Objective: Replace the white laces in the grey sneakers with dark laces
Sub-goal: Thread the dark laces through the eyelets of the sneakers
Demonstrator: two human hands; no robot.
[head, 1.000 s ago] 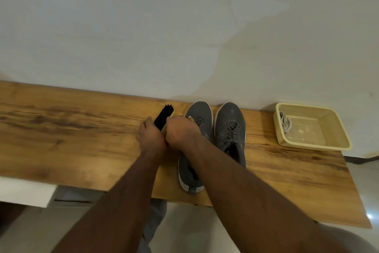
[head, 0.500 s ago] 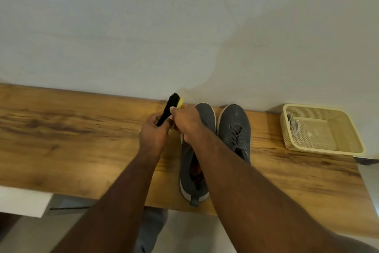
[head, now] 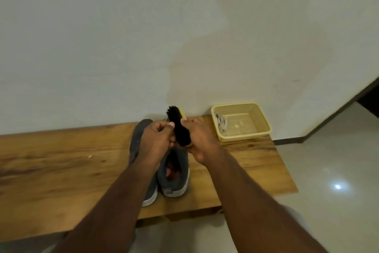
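Wooden bench (head: 61, 162) runs along a white wall (head: 143, 37), w/ a pair of grey sneakers (head: 174, 172) standing side by side near its right half, heels toward the camera, partly hidden by both forearms. Cream plastic basket (head: 260, 123) sits at the bench's far right corner, white laces (head: 221, 122) bunched in its left end. Above the sneakers, right hand (head: 202, 140) curls round the brush (head: 180, 127), bristles facing left. Left hand (head: 156, 141) has fingers curled, thumb touching the bristles; can't tell if it pinches anything else.
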